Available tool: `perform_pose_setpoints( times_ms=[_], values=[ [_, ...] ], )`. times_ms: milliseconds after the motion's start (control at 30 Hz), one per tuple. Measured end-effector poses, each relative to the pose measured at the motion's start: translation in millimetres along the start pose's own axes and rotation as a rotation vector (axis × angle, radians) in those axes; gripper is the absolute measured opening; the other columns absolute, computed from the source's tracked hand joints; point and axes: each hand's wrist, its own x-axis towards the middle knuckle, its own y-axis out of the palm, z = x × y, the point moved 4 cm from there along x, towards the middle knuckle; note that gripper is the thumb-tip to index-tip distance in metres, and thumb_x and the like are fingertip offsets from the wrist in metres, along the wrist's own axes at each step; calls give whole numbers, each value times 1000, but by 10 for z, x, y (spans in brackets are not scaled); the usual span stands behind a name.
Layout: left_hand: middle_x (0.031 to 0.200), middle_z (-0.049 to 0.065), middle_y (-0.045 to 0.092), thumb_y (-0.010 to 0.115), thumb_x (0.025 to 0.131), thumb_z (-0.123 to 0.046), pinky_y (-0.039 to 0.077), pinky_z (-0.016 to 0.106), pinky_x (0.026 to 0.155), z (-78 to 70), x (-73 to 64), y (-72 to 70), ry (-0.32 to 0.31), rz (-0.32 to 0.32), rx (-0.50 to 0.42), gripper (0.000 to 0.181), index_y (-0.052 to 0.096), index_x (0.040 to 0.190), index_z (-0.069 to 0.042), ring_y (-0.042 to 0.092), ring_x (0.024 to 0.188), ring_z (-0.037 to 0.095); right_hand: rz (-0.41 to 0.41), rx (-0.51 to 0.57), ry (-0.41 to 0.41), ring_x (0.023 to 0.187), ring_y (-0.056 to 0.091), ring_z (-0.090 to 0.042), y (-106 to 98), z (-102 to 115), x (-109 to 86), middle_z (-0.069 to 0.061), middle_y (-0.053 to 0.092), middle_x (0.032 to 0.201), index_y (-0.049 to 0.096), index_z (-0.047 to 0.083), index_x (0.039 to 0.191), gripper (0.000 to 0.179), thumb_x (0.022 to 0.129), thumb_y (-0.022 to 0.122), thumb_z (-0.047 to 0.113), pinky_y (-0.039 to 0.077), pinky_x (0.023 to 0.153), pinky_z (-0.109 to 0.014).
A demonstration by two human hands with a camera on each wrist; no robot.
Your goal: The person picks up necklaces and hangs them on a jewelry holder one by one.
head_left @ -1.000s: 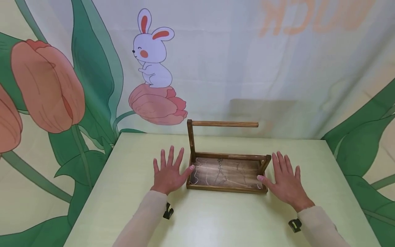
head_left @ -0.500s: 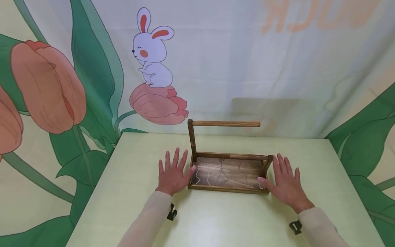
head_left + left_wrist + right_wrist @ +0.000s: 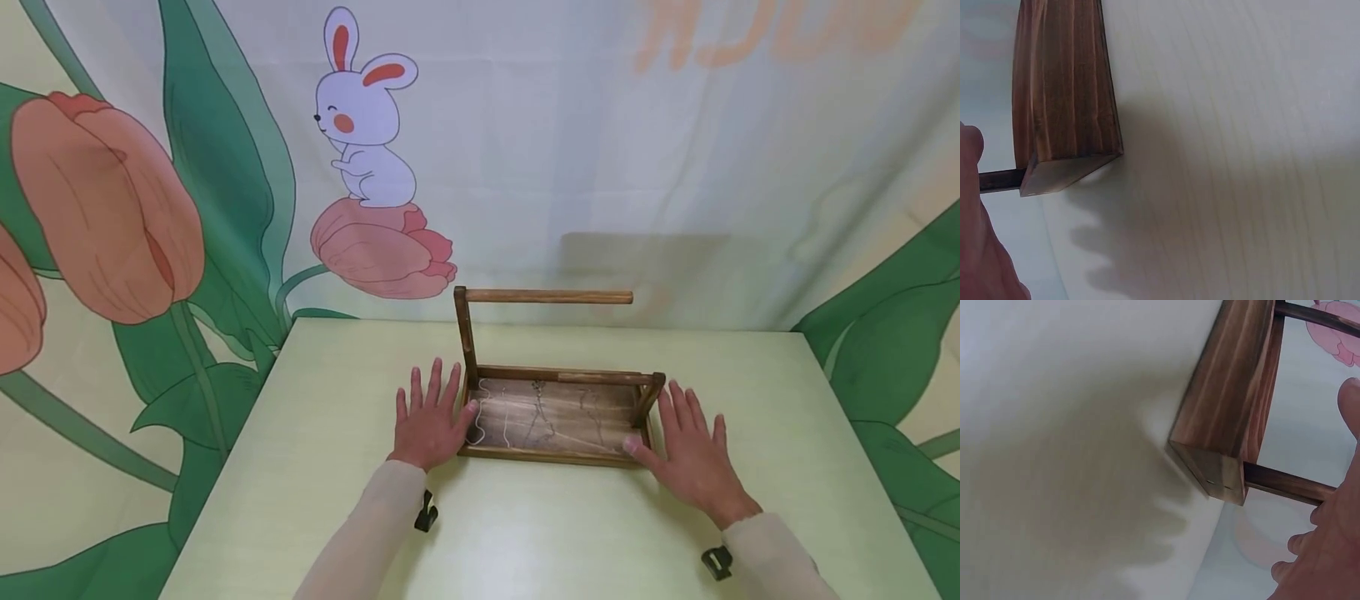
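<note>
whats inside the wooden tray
Thin strands, some pale, some darker, lie on the floor of the wooden tray. The right hand partly covers the right end; anything beneath it cannot be seen.

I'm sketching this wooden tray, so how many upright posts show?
2: the left post at the left end of the wooden tray, the right post at its right end.

Free lane in front of the wooden tray (image 3: pixel 555 457); left post (image 3: pixel 466 337) and bar (image 3: pixel 551 297) obstruct above; left hand (image 3: pixel 429 429), right hand (image 3: pixel 693 462) block ends.
</note>
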Motion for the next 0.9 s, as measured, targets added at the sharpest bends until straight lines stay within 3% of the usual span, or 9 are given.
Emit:
perform_pose_setpoints(
  times_ms=[500, 667, 900],
  values=[
    [179, 6, -3, 32, 109, -59, 1, 66, 130, 58, 218, 123, 17, 65, -21, 75, 5, 170, -25, -10, 164, 40, -33, -30, 23, 160, 10, -49, 91, -15, -126, -24, 11, 174, 6, 3, 167, 107, 98, 50, 72, 6, 118, -82],
    [179, 8, 1, 32, 109, -58, 4, 65, 131, 93, 232, 151, 29, 53, -32, 75, 6, 170, -22, -6, 165, 40, -50, -11, 18, 160, 12, -48, 120, 16, -174, -24, 14, 174, 11, 3, 167, 105, 98, 53, 71, 7, 119, -81],
    [178, 9, 4, 34, 110, -55, 7, 66, 131, 88, 246, 220, 46, 61, -73, 75, 8, 170, -19, 1, 164, 43, -128, -24, -14, 155, 26, -47, 148, 66, -202, -27, 26, 169, 23, -2, 163, 96, 101, 57, 62, 20, 121, -75]
  ],
)
